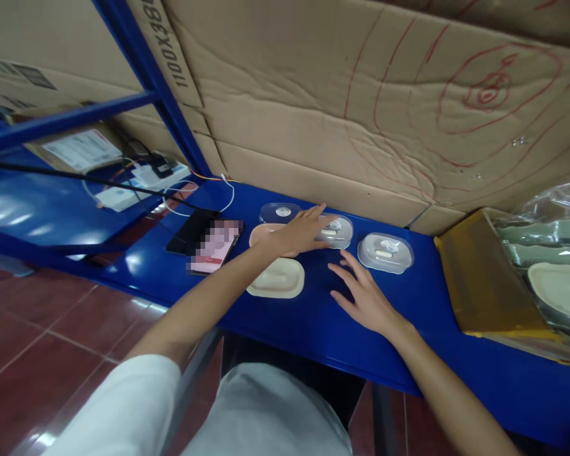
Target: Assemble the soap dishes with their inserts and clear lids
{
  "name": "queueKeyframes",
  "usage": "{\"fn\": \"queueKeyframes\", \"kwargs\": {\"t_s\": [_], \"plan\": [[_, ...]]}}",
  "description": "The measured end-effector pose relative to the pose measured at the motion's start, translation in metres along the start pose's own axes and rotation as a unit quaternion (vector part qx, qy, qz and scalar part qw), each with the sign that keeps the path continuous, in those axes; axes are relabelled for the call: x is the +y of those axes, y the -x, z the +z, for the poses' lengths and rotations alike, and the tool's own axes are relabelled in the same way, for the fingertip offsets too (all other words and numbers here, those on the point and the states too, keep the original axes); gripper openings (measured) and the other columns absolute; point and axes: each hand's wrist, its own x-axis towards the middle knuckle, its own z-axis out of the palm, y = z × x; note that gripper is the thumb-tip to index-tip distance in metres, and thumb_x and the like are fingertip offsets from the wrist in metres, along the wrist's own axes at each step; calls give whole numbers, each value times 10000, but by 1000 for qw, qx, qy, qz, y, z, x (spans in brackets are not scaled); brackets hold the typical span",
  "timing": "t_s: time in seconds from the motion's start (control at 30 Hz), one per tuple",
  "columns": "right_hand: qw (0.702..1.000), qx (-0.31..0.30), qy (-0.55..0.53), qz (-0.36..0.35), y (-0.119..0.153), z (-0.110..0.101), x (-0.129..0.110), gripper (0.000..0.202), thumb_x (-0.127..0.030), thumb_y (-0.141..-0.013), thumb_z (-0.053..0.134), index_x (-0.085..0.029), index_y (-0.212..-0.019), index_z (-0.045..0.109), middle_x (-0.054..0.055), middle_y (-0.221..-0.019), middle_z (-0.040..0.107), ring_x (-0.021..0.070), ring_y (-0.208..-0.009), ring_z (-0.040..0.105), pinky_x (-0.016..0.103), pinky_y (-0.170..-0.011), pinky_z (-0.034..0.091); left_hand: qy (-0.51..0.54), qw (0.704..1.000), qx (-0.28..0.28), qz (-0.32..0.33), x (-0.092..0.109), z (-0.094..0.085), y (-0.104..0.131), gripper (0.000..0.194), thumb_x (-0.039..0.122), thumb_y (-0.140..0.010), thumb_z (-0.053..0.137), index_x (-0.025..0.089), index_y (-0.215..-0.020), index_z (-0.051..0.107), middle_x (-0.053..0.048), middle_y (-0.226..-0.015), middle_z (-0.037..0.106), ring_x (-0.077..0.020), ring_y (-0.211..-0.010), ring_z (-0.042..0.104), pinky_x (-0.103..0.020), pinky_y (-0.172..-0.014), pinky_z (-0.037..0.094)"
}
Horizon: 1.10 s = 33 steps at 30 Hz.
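Observation:
My left hand (306, 229) reaches across with its fingers stretched out at the left side of a clear-lidded container (341, 233). Whether it touches that lid I cannot tell. Just right of centre, my right hand (363, 294) hovers over the table with fingers spread, holding nothing. A second clear-lidded container (386, 253), with a round label and a small white piece on top, sits beyond it. Under my left forearm lie a cream oval lid or tray (280, 278) and a partly hidden peach one (261, 233). Behind them is a loose clear plastic lid (273, 212) with a round label.
All this lies on a blue tabletop (323, 329). A phone (218, 244) with a lit screen is at the left by a black item. A cardboard box (491, 278) of green and cream trays stands at the right. Cardboard (304, 95) walls the back; a power strip (140, 187) lies left.

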Motion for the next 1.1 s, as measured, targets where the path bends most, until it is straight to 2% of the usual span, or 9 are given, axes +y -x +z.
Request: {"fn": "queueKeyframes", "kwargs": {"t_s": [0.13, 0.27, 0.4, 0.57, 0.7, 0.8, 0.9, 1.0, 1.1], "plan": [[1000, -4, 13, -3, 0, 0, 1, 577, -356, -1108, 545, -335, -1668, 406, 157, -1780, 307, 371, -1550, 489, 634, -1211, 507, -3, 1000, -3, 2, 3, 1, 10, 660, 457, -1039, 648, 277, -1636, 434, -172, -1750, 361, -393, -1606, 380, -587, -1264, 355], [1000, -4, 21, -10, 1, 1, 0, 595, -341, -1108, 543, -331, -1681, 385, 158, -1763, 346, 388, -1592, 430, 644, -1231, 478, 11, 1000, -9, 11, 11, -4, 27, 684, 509, -970, 738, 282, -1578, 523, -139, -1636, 516, -376, -1481, 530, -519, -1230, 414], [1000, -5, 13, -27, 1, 1, -1, 616, -327, -1106, 547, -325, -1693, 359, 161, -1757, 355, 378, -1576, 451, 623, -1229, 482, 13, 1000, -10, 11, 18, -8, 35, 708, 507, -926, 776, 287, -1558, 546, -126, -1650, 511, -396, -1456, 543, -530, -1209, 426], [999, 16, 8, -32, 0, -1, 0, 637, -305, -1105, 539, -368, -1702, 325, 136, -1736, 393, 366, -1559, 470, 618, -1222, 485, 35, 999, -11, 10, 20, -11, 35, 686, 510, -897, 784, 280, -1507, 568, -100, -1500, 648, -395, -1386, 576, -562, -1191, 419], [999, 33, 25, -26, 0, 0, 3, 604, -312, -1104, 542, -345, -1681, 366, 149, -1716, 412, 358, -1555, 468, 607, -1226, 468, 28, 999, 31, 11, 12, -15, 23, 694, 521, -937, 750, 265, -1541, 522, -114, -1565, 587, -383, -1437, 514, -551, -1216, 382], [998, -2, 53, -17, -1, 2, 6, 580, -337, -1109, 535, -312, -1670, 391, 165, -1735, 395, 368, -1562, 454, 626, -1222, 447, -37, 998, 55, -18, 5, -16, 4, 696, 450, -951, 736, 241, -1571, 499, -160, -1615, 523, -410, -1474, 459, -577, -1216, 348], [997, -29, 72, -26, -1, 5, 9, 534, -340, -1113, 530, -282, -1638, 451, 177, -1697, 463, 361, -1550, 466, 627, -1224, 421, -71, 996, 31, -45, 0, -17, -20, 726, 410, -936, 747, 203, -1584, 495, -199, -1625, 499, -432, -1507, 414, -577, -1219, 329], [996, -29, 75, -39, -1, 6, 9, 495, -328, -1111, 537, -283, -1603, 505, 166, -1610, 570, 350, -1522, 498, 609, -1215, 415, -61, 997, 4, -40, -5, -16, -38, 729, 427, -935, 753, 229, -1587, 494, -169, -1606, 542, -404, -1495, 449, -545, -1205, 370], [996, -23, 71, -56, -1, 5, 4, 460, -316, -1116, 534, -259, -1573, 533, 160, -1548, 627, 331, -1479, 538, 585, -1204, 414, -54, 998, -25, -33, -11, -13, -45, 729, 420, -915, 781, 251, -1571, 511, -147, -1616, 552, -395, -1491, 470, -549, -1206, 387]]}}
